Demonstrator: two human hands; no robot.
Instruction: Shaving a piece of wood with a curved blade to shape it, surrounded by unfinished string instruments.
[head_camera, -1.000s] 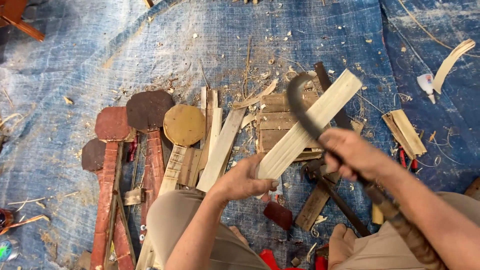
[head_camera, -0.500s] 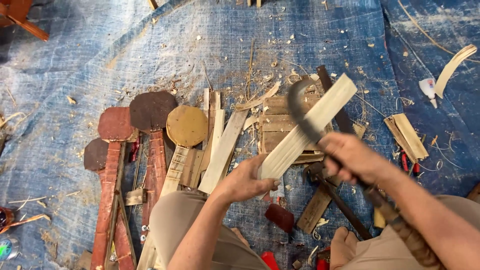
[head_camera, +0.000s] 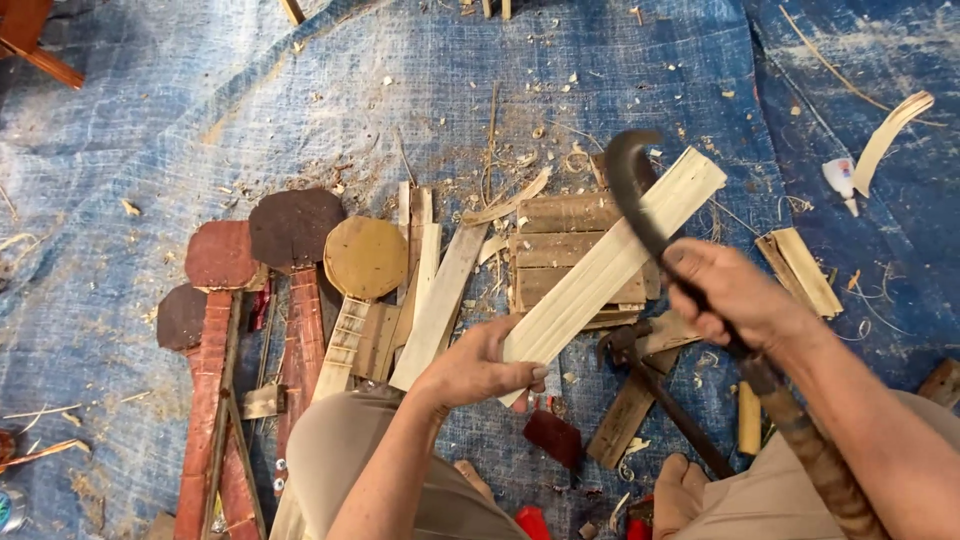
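Observation:
My left hand (head_camera: 478, 368) grips the near end of a long pale wooden slat (head_camera: 610, 262) that slants up to the right. My right hand (head_camera: 732, 292) holds a dark knife with a hooked blade (head_camera: 634, 190), the blade lying against the slat's upper half. A small block of stacked wooden pieces (head_camera: 570, 255) lies under the slat. My knees show at the bottom edge.
Paddle-shaped wooden pieces with round heads (head_camera: 292, 232) lie in a row at the left on a blue tarp (head_camera: 140, 150). Pale slats (head_camera: 440, 300), a hammer (head_camera: 665, 405), a small white bottle (head_camera: 840, 182), offcuts (head_camera: 800, 270) and shavings are scattered about.
The hooked blade has shifted a little along the slat toward its far end; my left hand still holds the near end in the same place.

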